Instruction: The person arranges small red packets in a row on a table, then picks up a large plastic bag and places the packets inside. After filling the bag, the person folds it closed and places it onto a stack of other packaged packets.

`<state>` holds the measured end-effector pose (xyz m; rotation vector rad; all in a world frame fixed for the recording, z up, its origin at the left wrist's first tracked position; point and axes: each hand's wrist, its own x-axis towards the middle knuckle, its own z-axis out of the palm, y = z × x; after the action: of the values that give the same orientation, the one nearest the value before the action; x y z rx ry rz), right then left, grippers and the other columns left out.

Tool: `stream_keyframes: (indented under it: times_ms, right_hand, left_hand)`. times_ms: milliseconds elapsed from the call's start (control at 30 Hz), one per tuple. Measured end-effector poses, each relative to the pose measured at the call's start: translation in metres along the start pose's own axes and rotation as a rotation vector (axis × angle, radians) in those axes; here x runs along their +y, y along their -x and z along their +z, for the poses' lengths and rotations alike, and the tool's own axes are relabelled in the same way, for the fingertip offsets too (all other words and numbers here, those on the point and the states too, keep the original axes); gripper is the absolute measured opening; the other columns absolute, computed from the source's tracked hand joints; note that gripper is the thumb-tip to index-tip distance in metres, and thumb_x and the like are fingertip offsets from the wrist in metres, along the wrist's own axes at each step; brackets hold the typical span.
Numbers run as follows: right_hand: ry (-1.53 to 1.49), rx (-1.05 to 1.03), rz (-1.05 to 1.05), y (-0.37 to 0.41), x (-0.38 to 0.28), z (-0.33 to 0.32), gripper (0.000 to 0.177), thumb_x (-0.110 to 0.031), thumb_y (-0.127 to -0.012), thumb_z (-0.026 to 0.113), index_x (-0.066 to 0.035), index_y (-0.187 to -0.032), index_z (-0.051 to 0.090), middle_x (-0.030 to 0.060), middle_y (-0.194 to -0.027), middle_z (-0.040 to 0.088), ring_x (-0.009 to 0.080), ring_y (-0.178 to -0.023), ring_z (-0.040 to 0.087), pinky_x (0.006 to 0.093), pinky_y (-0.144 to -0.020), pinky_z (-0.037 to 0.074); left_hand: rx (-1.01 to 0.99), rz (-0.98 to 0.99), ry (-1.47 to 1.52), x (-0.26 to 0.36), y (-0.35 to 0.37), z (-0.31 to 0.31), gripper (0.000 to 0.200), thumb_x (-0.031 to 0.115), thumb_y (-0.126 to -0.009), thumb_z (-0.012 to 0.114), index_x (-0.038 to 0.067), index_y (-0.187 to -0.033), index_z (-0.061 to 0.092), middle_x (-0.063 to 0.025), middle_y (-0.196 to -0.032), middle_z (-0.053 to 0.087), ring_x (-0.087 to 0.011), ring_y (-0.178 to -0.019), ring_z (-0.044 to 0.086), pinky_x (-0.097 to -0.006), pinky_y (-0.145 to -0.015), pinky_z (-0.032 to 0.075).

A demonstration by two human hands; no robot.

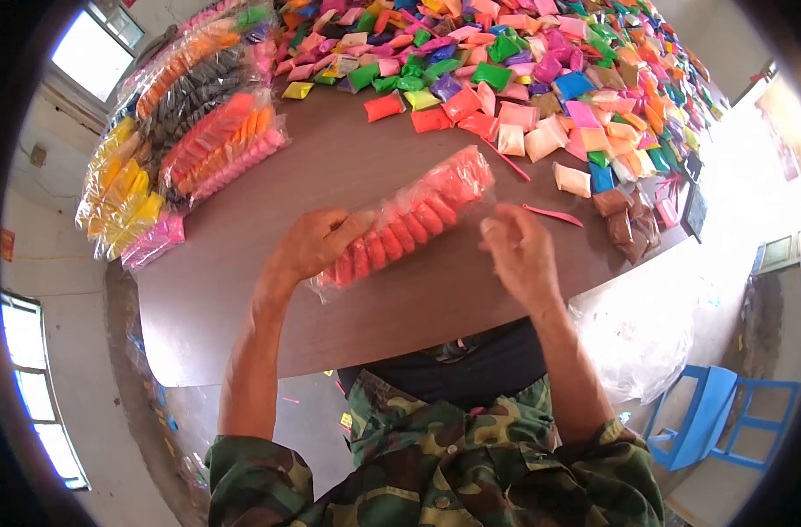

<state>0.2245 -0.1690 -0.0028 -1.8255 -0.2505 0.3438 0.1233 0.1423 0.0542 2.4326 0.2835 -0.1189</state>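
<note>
A long clear plastic bag [418,220] packed with a row of red packets lies slanted above the table. My left hand [317,246] is closed on its lower left end, with the thumb across the top. Just off the bag's right end is my right hand [521,255], its fingers loosely bent, a little blurred and apart, with nothing seen in them. Beyond that hand a pink plastic knife [553,214] rests on the brown table [330,167]. A thin red stick [507,160] lies farther back.
A large heap of small colourful packets [506,75] covers the back of the table. Filled clear bags of packets [211,145] are stacked at the left. Brown packets [629,224] sit near the right edge. A blue stool [695,417] and a big clear plastic bag [633,338] are at lower right.
</note>
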Motion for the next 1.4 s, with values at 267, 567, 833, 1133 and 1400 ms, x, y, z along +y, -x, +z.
stream_keyframes:
  times_ms: [267, 567, 833, 1133, 1400]
  right_hand:
    - [-0.583, -0.276, 0.181, 0.031, -0.035, 0.057, 0.06, -0.024, -0.102, 0.075, 0.007, -0.148, 0.053, 0.0136, -0.125, 0.071, 0.0157, -0.112, 0.068, 0.0311, -0.091, 0.058]
    - [-0.664, -0.222, 0.0, 0.046, -0.048, 0.078, 0.061, -0.018, -0.104, 0.071, 0.005, -0.155, 0.046, 0.0147, -0.137, 0.066, 0.0175, -0.119, 0.065, 0.0316, -0.101, 0.054]
    - [-0.596, -0.287, -0.079, 0.05, -0.045, 0.079, 0.057, -0.016, -0.105, 0.069, 0.004, -0.155, 0.05, 0.0091, -0.13, 0.068, 0.0119, -0.115, 0.063, 0.0292, -0.098, 0.053]
    - [0.181, -0.565, -0.336, 0.027, -0.07, 0.011, 0.053, -0.018, -0.098, 0.071, -0.002, -0.148, 0.059, 0.0209, -0.123, 0.071, 0.0326, -0.103, 0.07, 0.0415, -0.092, 0.056]
    - [0.602, -0.527, -0.627, 0.044, -0.082, 0.005, 0.045, -0.016, -0.096, 0.071, -0.007, -0.14, 0.061, 0.018, -0.115, 0.063, 0.0432, -0.101, 0.069, 0.0525, -0.086, 0.057]
  left_hand:
    - [0.119, -0.196, 0.313, 0.021, 0.043, 0.028, 0.067, 0.06, -0.11, 0.051, -0.004, -0.1, 0.071, -0.0012, -0.081, 0.059, -0.0142, -0.08, 0.052, -0.0357, -0.075, 0.047]
    - [0.21, -0.227, 0.809, 0.05, 0.093, 0.075, 0.054, 0.051, -0.108, 0.064, -0.002, -0.117, 0.071, -0.0018, -0.093, 0.071, -0.009, -0.083, 0.063, -0.028, -0.071, 0.053]
    - [0.213, -0.191, 0.703, 0.062, 0.117, 0.092, 0.05, 0.043, -0.111, 0.06, -0.004, -0.126, 0.068, -0.0091, -0.101, 0.071, -0.0124, -0.094, 0.062, -0.0327, -0.081, 0.054]
    - [0.432, 0.373, -0.176, 0.07, 0.095, 0.035, 0.072, 0.061, -0.1, 0.065, 0.0, -0.137, 0.067, -0.0193, -0.132, 0.071, -0.0358, -0.127, 0.066, -0.0449, -0.109, 0.047]
    - [0.281, 0.597, -0.395, 0.052, 0.066, 0.044, 0.077, 0.064, -0.091, 0.071, 0.003, -0.137, 0.065, -0.013, -0.137, 0.068, -0.0318, -0.133, 0.061, -0.0509, -0.116, 0.039]
